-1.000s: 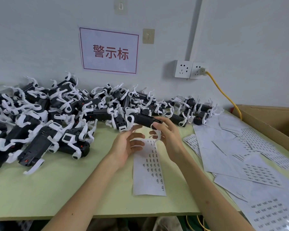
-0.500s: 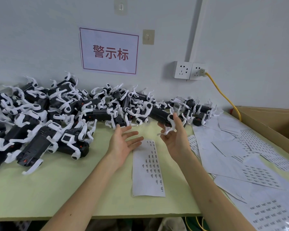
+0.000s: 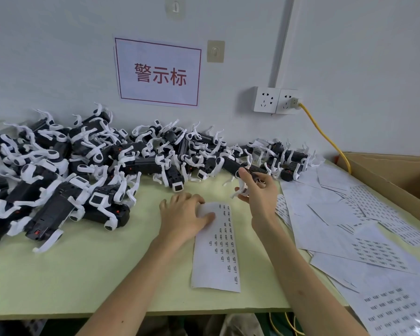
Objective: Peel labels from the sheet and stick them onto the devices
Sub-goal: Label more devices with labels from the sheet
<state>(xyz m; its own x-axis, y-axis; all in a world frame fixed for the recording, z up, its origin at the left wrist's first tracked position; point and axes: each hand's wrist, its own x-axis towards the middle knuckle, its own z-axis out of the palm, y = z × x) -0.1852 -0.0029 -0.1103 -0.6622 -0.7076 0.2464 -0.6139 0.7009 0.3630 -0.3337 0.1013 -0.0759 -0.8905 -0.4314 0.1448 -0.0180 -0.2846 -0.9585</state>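
Our left grip has dropped onto the label sheet, spread flat — our right grip clutches a black-and-white device.

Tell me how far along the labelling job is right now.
Done: the label sheet has many labels gone from its left side, and loose sheets lie at the right. In hand: the right hand grips one device; the left hand rests on the sheet's top, no peeled label visible. Left: a big pile of devices; which carry labels is too small to tell.
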